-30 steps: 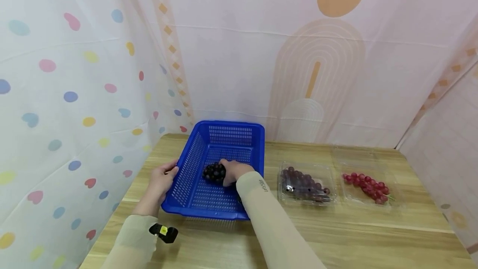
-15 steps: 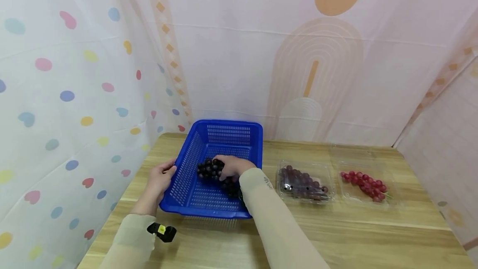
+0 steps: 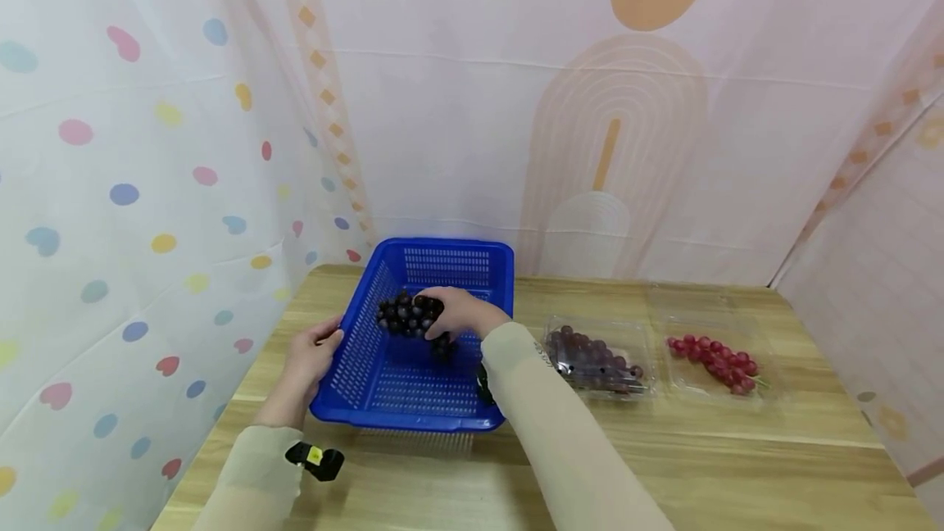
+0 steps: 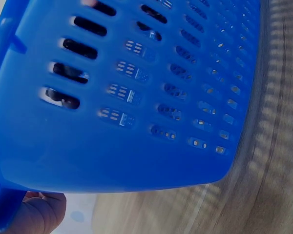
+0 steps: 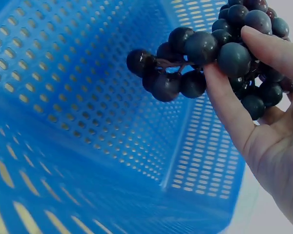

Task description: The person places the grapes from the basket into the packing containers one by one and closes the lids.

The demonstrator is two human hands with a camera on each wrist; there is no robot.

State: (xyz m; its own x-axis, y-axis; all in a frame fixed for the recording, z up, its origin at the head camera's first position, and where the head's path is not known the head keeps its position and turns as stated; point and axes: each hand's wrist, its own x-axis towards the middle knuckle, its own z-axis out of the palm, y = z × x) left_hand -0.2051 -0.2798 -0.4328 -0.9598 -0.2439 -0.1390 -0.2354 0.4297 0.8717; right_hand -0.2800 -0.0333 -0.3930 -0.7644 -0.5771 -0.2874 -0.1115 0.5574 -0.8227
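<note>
A blue plastic basket point(image 3: 413, 423) with slotted walls stands at the left of the table. My left hand point(image 3: 304, 360) grips its left rim; in the left wrist view only a small part of that hand point(image 4: 39, 214) shows, below the basket's wall. In my right hand point(image 3: 465, 311) is a bunch of black grapes point(image 3: 401, 316), held inside the basket above its floor. The right wrist view shows thumb and fingers around the grapes point(image 5: 200, 48), with the lower end of the bunch hanging free. The palm side under the bunch is partly hidden.
Right of the basket is a closed clear plastic box point(image 3: 643, 333) with dark red grapes point(image 3: 583, 344). Farther right, an open clear box point(image 3: 686, 384) holds a red bunch of grapes point(image 3: 715, 360). A patterned curtain point(image 3: 442, 146) hangs behind the wooden table point(image 3: 701, 474).
My right hand has lifted the black grapes up from the basket's floor and moved them slightly toward its back left. My left hand keeps its grip on the rim.
</note>
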